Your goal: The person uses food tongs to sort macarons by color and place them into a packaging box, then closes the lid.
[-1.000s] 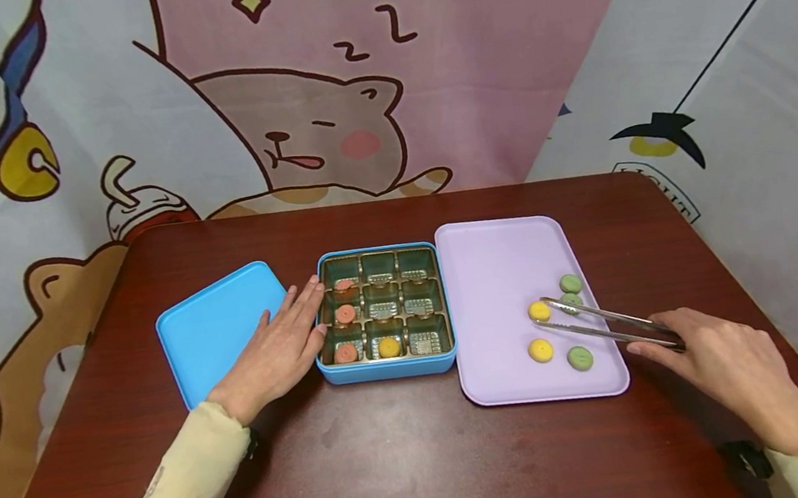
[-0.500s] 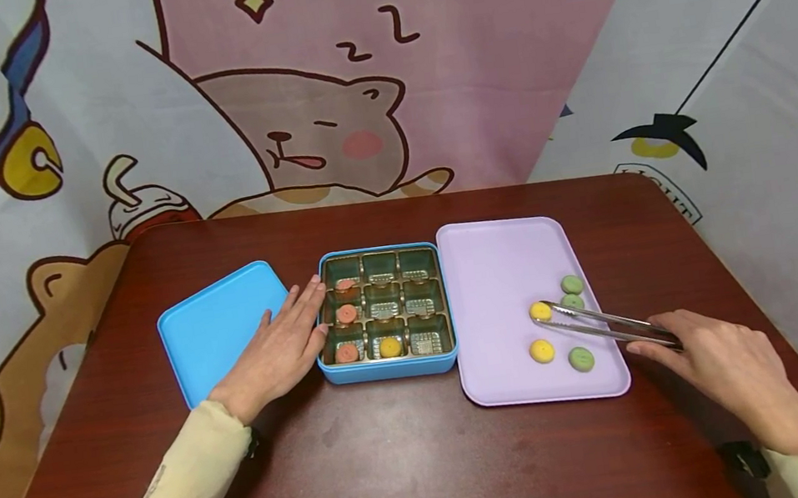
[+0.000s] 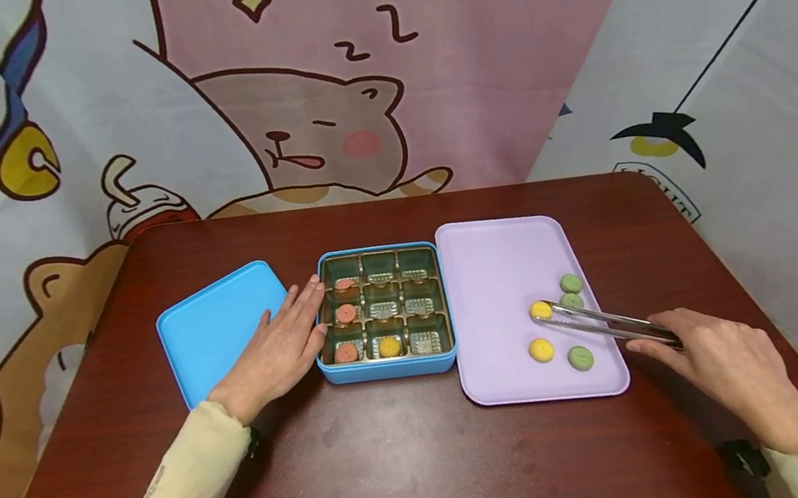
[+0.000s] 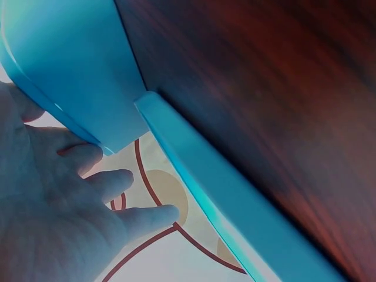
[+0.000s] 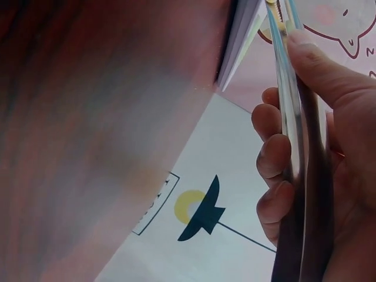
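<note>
My right hand holds metal tongs, its fingers wrapped around both arms in the right wrist view. The tong tips sit on either side of a yellow disc-shaped piece on the lilac tray. Another yellow piece lies just in front. With fingers straight, my left hand rests against the left side of a blue box. Its gold divided insert has orange pieces down the left column and a yellow piece in the front middle compartment.
Several green pieces lie along the tray's right side, one partly behind the tongs. A blue lid lies left of the box, partly under my left hand in the head view. The tray's left edge adjoins the box on the brown table.
The tong arms have drawn closer together around the yellow piece. My left hand and the box stay where they were.
</note>
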`<action>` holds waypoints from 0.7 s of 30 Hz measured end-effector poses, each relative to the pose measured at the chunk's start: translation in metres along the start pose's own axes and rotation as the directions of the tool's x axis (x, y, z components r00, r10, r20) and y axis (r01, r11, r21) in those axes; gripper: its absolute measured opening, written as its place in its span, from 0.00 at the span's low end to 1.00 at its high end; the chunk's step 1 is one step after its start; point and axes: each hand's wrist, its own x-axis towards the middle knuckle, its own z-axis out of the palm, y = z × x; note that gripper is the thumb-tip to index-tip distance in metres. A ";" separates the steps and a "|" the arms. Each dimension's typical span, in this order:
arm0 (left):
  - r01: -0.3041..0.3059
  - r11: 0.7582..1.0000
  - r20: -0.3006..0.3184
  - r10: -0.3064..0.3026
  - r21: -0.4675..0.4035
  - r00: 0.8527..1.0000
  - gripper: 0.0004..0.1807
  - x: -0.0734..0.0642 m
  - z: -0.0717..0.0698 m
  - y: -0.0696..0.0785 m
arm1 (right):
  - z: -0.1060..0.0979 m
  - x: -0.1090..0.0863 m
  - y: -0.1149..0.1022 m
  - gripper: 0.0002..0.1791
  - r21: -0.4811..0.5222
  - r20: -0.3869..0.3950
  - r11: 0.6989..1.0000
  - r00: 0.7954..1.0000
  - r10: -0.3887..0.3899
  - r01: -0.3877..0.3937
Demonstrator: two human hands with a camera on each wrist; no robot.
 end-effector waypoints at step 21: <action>-0.007 1.000 -0.005 0.007 -0.005 1.000 0.35 -0.001 -0.001 0.001 | -0.011 0.026 -0.027 0.24 0.042 -0.084 0.995 0.993 -0.089 0.093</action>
